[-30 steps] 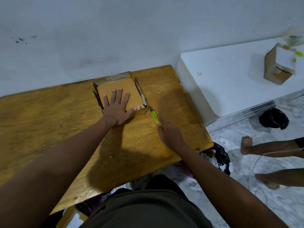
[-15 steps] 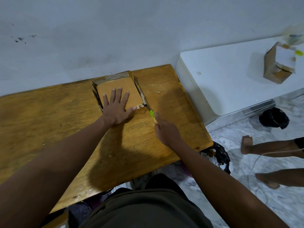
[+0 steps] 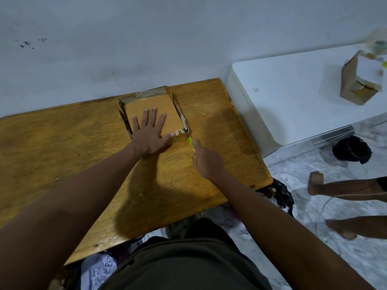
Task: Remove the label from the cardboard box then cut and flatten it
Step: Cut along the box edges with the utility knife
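Note:
A brown cardboard box (image 3: 146,103) lies on the wooden table (image 3: 62,143) near the wall, its sides wrapped in shiny tape. A small white label scrap (image 3: 178,132) sticks at its near right corner. My left hand (image 3: 149,132) rests flat on the box top with fingers spread. My right hand (image 3: 206,160) grips a cutter with a green handle (image 3: 190,141). The cutter's tip is at the box's near right corner, and the blade itself is too small to make out.
A white low unit (image 3: 293,97) stands right of the table with another cardboard box (image 3: 356,84) on it. Black bags (image 3: 351,149) lie on the marble floor. Another person's bare legs (image 3: 345,187) are at the right. The wall runs just behind the box.
My right hand has slid the cutter forward, from just short of the box up to its near right corner. My left hand stays flat on the box.

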